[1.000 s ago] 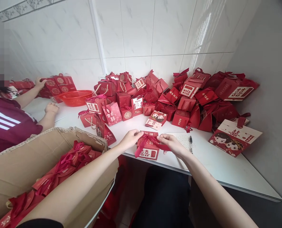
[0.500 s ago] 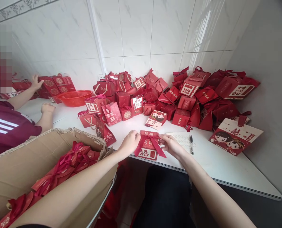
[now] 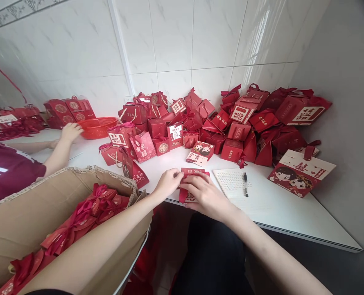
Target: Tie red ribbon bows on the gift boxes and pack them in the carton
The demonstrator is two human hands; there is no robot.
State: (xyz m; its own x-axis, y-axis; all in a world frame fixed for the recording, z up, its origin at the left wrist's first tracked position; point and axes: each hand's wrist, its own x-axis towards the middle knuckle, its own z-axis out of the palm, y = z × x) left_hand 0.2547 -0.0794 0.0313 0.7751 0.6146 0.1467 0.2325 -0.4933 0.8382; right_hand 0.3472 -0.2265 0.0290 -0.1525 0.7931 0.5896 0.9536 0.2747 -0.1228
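A small red gift box (image 3: 193,170) with gold lettering and a red ribbon stands at the table's front edge. My left hand (image 3: 169,183) is closed in a pinch on the left side of its top. My right hand (image 3: 205,196) lies across its front, fingers bent against the box and covering most of the ribbon. Whether the right fingertips also grip the ribbon is hidden. Just behind the box lies a cream-and-red gift box (image 3: 201,151) printed with cartoon faces. A notebook page (image 3: 229,182) with handwriting and a black pen (image 3: 245,184) lie to the right.
Many red gift boxes (image 3: 235,133) are heaped along the wall. An open cardboard carton (image 3: 108,176) of ribboned red boxes stands at lower left. Beyond it are a red plastic basket (image 3: 97,128) and a co-worker's hand (image 3: 71,132). A larger cartoon-printed box (image 3: 300,174) stands at the right.
My right hand has moved left from the box's right edge across its front, covering the ribbon. My left hand keeps its pinch. The co-worker's hand has moved from the boxes toward the basket.
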